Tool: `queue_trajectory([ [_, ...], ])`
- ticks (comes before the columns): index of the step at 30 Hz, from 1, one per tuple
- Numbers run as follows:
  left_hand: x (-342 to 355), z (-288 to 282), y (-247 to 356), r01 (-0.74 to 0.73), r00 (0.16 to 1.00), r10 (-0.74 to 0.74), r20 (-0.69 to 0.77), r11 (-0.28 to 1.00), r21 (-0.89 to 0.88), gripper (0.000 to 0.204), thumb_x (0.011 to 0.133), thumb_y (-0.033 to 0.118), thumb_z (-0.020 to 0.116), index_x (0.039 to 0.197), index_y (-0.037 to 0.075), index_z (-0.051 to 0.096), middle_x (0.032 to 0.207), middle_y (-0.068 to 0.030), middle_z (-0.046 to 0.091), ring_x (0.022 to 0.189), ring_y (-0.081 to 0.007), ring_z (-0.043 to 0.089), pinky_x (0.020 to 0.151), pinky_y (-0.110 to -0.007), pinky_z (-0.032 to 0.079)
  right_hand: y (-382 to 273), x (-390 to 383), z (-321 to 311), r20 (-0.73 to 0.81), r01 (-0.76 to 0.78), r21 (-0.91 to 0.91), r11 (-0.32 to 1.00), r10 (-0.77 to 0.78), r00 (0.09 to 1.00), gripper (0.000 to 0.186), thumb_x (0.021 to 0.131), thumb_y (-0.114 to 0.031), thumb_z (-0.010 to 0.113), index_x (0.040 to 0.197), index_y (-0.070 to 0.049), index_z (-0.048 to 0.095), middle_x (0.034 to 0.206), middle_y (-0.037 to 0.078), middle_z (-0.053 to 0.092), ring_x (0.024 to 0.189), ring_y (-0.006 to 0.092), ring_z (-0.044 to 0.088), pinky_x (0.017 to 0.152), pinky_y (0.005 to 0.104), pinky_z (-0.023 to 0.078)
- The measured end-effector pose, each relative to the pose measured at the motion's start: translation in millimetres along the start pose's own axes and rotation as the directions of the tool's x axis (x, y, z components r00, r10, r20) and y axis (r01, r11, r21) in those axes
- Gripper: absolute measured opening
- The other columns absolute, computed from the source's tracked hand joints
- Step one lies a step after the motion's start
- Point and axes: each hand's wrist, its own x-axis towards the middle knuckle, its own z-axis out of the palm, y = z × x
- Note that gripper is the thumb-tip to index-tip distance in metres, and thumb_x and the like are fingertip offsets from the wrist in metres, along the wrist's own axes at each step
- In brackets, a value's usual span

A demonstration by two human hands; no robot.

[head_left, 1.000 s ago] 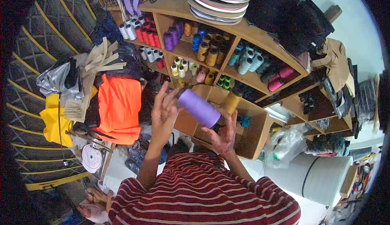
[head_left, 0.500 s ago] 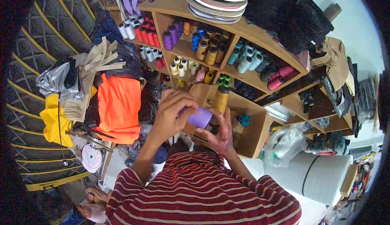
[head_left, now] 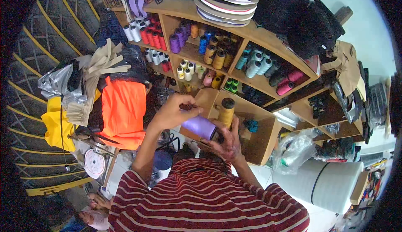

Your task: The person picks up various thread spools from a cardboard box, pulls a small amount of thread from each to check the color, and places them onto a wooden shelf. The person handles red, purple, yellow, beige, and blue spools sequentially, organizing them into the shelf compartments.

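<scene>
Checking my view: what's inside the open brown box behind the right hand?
A teal tangle shows inside the brown box; the right hand and the yellow spool cover part of the interior, anything behind them is hidden.

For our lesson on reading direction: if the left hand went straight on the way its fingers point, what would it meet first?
Pointing rightward, the left hand would probably meet the gold spool; the purple spool sits just below that line and might be brushed first. Depth is unclear.
</scene>
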Motion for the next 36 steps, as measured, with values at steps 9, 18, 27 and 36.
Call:
queue_trajectory([
  [9, -21.0, 6.1, -17.6, 0.021, 0.961, -0.241, -0.136, 0.556, -0.831, 0.060, 0.097, 0.053, 0.042, 0.128, 0.002, 0.048, 0.104, -0.0138, 0.065, 0.095, -0.0206, 0.064, 0.085, -0.034, 0.050, 23.8, -8.8, 25.1, -0.074, -0.043, 0.146, 0.988, 0.055, 0.996, 0.074, 0.064, -0.033, 0.086, 0.125, -0.009, 0.051, 0.117, 0.011, 0.061, 0.116, 0.0326, 0.053, 0.110, 0.0498, 0.023],
  [18, -45.1, 98.3, -2.7, -0.235, 0.861, -0.329, -0.389, 0.421, -0.876, 0.045, 0.090, 0.020, 0.064, 0.129, 0.007, 0.046, 0.114, -0.0070, 0.059, 0.106, -0.0193, 0.058, 0.093, -0.035, 0.046, 22.1, -10.9, 45.7, -0.063, -0.243, 0.599, 0.763, 0.347, 0.936, 0.068, 0.066, -0.026, 0.086, 0.120, -0.005, 0.051, 0.121, 0.018, 0.047, 0.109, 0.0326, 0.055, 0.092, 0.0457, 0.046],
  [27, -40.8, 86.3, 9.0, -0.068, 0.792, -0.500, -0.350, 0.498, -0.864, 0.029, 0.086, 0.006, 0.064, 0.113, 0.001, 0.054, 0.101, -0.0038, 0.061, 0.091, -0.0136, 0.059, 0.082, -0.029, 0.048, -8.6, -13.5, 38.8, 0.533, -0.457, 0.844, -0.282, 0.542, 0.650, 0.075, 0.091, -0.067, 0.034, 0.140, -0.011, 0.038, 0.135, 0.015, 0.045, 0.124, 0.0315, 0.046, 0.101, 0.0516, 0.042],
  [36, -45.6, 86.6, 9.7, 0.010, 0.785, -0.564, -0.257, 0.425, -0.905, 0.028, 0.080, 0.003, 0.066, 0.105, 0.004, 0.055, 0.087, -0.0027, 0.060, 0.080, -0.0139, 0.060, 0.071, -0.030, 0.050, 81.0, -71.1, 103.8, 0.083, -0.367, 0.574, 0.732, 0.394, 0.915, 0.067, 0.084, -0.054, 0.061, 0.133, -0.012, 0.044, 0.117, 0.011, 0.057, 0.117, 0.0296, 0.050, 0.092, 0.0503, 0.047],
])
